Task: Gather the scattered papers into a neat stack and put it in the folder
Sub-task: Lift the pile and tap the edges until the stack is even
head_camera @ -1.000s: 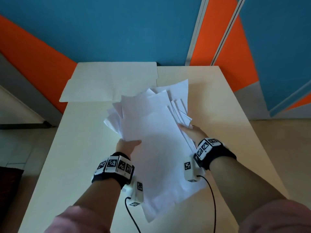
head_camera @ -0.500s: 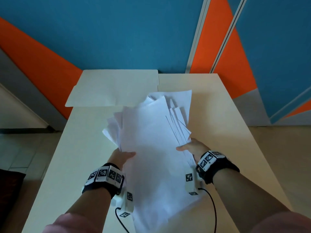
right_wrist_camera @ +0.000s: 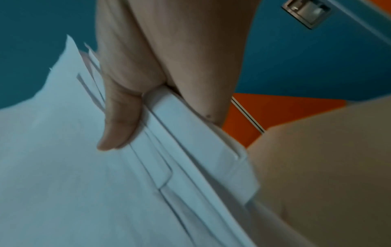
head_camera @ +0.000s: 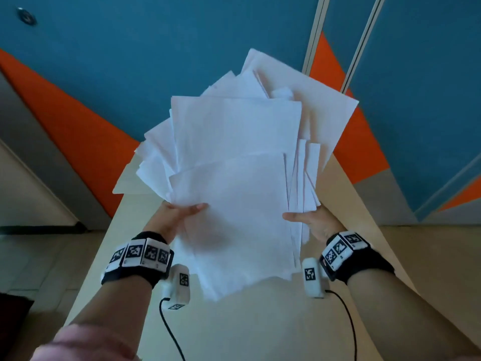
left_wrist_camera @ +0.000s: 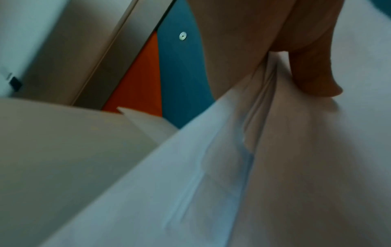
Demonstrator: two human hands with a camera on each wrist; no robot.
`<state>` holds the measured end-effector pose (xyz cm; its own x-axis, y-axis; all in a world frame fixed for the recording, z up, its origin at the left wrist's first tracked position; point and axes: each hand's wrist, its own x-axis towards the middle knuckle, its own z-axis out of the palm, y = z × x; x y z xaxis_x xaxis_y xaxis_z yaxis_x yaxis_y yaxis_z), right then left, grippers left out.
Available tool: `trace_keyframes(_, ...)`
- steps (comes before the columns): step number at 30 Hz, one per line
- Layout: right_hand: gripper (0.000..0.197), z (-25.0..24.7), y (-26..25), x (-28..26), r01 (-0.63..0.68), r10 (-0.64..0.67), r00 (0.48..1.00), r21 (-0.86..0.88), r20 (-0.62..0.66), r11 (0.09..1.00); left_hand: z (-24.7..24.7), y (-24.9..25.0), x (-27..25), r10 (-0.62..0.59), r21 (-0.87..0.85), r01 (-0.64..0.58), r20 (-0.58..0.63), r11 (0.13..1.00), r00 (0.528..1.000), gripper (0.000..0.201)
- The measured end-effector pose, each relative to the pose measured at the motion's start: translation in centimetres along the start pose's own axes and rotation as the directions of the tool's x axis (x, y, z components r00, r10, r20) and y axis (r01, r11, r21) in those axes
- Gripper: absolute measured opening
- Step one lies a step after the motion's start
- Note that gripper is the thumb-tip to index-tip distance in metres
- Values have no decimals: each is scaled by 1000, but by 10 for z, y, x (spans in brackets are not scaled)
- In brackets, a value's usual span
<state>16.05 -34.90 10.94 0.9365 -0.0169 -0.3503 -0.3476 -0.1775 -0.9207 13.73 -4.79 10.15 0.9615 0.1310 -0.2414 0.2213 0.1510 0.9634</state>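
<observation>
A loose, uneven pile of white papers [head_camera: 234, 178] is held tilted up in the air above the table, its sheets fanned out at the top and right. My left hand [head_camera: 179, 214] grips the pile's left edge, thumb on top [left_wrist_camera: 313, 71]. My right hand [head_camera: 309, 220] grips the right edge, thumb pressed on the front sheet [right_wrist_camera: 118, 120], fingers behind. The cream folder [head_camera: 125, 183] lies open at the table's far left, mostly hidden behind the papers; one corner shows in the left wrist view [left_wrist_camera: 143, 120].
The beige table [head_camera: 260, 321] runs away from me with bare surface under the pile. Behind it stands a blue and orange wall [head_camera: 156, 61]. Floor lies to both sides of the table. Wrist-camera cables hang below my forearms.
Both hands have lifted the pile off the table and tipped it upright toward the wall. The sheets now hang between my hands instead of lying flat.
</observation>
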Motion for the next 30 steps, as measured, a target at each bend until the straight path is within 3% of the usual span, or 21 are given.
trace_keyframes(2, 64, -3, -12, 4, 56, -56, 998, 14, -11, 998, 1, 21, 0, 69, -8, -69, 9, 998, 998, 44)
trace_keyframes(6, 127, -6, -20, 9, 93, -93, 996, -8, 0, 996, -2, 33, -1, 69, 42, -72, 67, 997, 995, 73)
trace_keyframes(7, 135, -5, -20, 8, 69, -69, 997, -13, 19, 998, -3, 31, -3, 62, 56, -67, 83, 996, 995, 79)
trace_keyframes(9, 133, 1, -15, 4, 55, -56, 996, 14, 64, 998, -2, 25, -8, 48, 70, -55, 94, 996, 994, 72)
trace_keyframes(12, 108, 13, -8, -2, 76, -78, 993, 27, 93, 997, 4, 20, -14, 26, 80, -30, 51, 996, 998, 38)
trace_keyframes(16, 54, 10, -16, -6, 110, -114, 989, 47, 92, 993, -2, 21, -14, 108, 98, -108, 12, 989, 994, 68)
trace_keyframes(20, 52, 7, -23, -6, 110, -121, 984, 88, 130, 990, -6, 20, -16, 113, 124, -115, 25, 986, 993, 73)
trace_keyframes(22, 56, 11, -21, -6, 116, -126, 983, 81, 135, 990, -1, 17, -17, 116, 117, -119, 33, 986, 993, 65)
trace_keyframes(25, 44, 14, -24, -7, 143, -151, 987, 116, 58, 983, 3, 21, -15, 147, 99, -142, -47, 985, 988, 43)
trace_keyframes(27, 57, 10, -28, -4, 167, -168, 986, 157, -6, 973, -1, 29, -14, 188, 105, -182, -50, 978, 981, 45)
trace_keyframes(29, 101, 8, -31, 1, 169, -176, 984, 153, 33, 974, -6, 34, -13, 193, 113, -188, -40, 976, 980, 48)
trace_keyframes(30, 111, 8, -32, 1, 179, -196, 975, 159, 100, 971, -9, 33, -15, 172, 116, -168, -27, 979, 985, 48)
